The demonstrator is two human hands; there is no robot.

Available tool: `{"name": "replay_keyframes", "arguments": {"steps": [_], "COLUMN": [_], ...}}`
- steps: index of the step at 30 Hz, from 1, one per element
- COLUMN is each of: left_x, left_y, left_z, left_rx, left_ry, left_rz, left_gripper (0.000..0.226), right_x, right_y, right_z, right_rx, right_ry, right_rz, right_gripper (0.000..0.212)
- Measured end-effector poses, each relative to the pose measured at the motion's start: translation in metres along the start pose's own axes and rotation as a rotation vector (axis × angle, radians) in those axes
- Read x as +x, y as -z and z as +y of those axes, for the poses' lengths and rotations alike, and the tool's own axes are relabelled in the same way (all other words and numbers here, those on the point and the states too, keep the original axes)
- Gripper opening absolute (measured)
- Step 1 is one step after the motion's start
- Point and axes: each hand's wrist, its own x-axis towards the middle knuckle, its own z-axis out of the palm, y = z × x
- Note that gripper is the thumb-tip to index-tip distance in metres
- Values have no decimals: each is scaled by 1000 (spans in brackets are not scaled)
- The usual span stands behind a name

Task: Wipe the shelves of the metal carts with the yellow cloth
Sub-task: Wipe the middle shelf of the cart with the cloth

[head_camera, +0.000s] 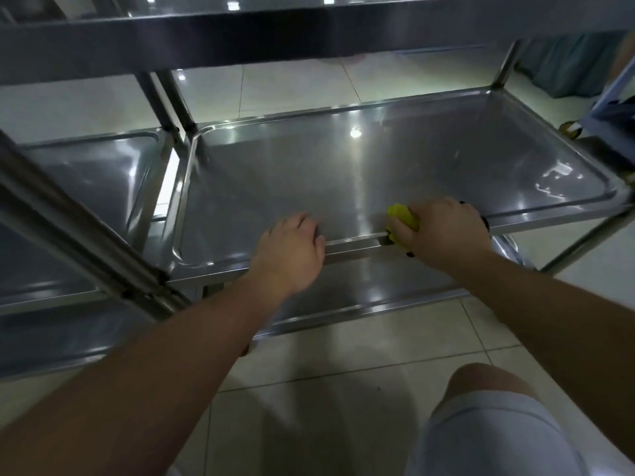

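Head view, one frame. Blur toward upper edge and left side.

Hidden or cut off:
- Yellow cloth (402, 217) mostly covered by right hand (443, 228); only a bunched end visible, sticking out past the knuckles toward the shelf centre, plus a small bit under the fingers at the rim.
- Right fingertips not visible, curled down over cloth and front rim. Grip on cloth: closed around it.
- Small dark item at right wrist, partly hidden; cannot identify.
- Left hand (292, 250) fingers bent over the front rim of middle shelf (360, 173), tips lying on the shelf surface. Holding nothing loose; whether gripping the rim or only resting on it, cannot tell.
- Top shelf (309, 32) cut off by upper edge.
- Lower shelf (360, 286) largely screened by middle shelf and both forearms.
- Second cart (86, 187) to the left of left-hand fingers, cut off by frame edge, crossed by a slanted post (86, 235).
- Object at far right beyond right-hand fingers, bluish frame with a yellowish caster (572, 130); mostly out of frame.
- Knee in light shorts (494, 417) at lower right, cropped.

Counts:
- Hands: 2, both at front rim of middle shelf, apart.
- Cloths: 1.
- Metal carts: 2, side by side, posts nearly touching.
- Shelves seen on near cart: 3.
- Floor: pale tile (343, 389).
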Motion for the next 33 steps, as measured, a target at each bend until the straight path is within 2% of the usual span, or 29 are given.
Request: {"name": "replay_keyframes", "arguments": {"steps": [5,9,12,16,20,22,27,30,33], "left_x": [-28,-58,-84,-116,-125,-123,-118,-113,-108], "left_y": [2,3,-1,-28,-59,-68,-95,-120,-147], "left_z": [-30,-36,-42,-61,-81,-87,-95,-101,-104], "left_rx": [13,-1,-18,-21,-8,4,72,104,118], "left_ry": [-67,-136,-243,-387,-289,-237,-148,-81,17], "left_rz": [89,97,119,120,-73,-167,-314,-332,-339], "left_gripper": [37,44,53,55,57,56,53,62,57], "right_x": [-29,-46,-62,-80,-80,-75,-55,-50,-49], "right_y": [4,-11,-28,-51,-61,-69,-118,-155,-182], "right_z": [-62,-101,-115,-120,-110,-104,-105,-114,-115], "right_rx": [25,18,-16,-26,44,26,53,71,81], "right_ry": [139,215,228,126,-34,-68,-100,-36,44], "right_rz": [79,22,-90,-314,-559,-630,-628,-604,-562], "right_gripper": [53,47,45,50,53,55,63,66,63]}}
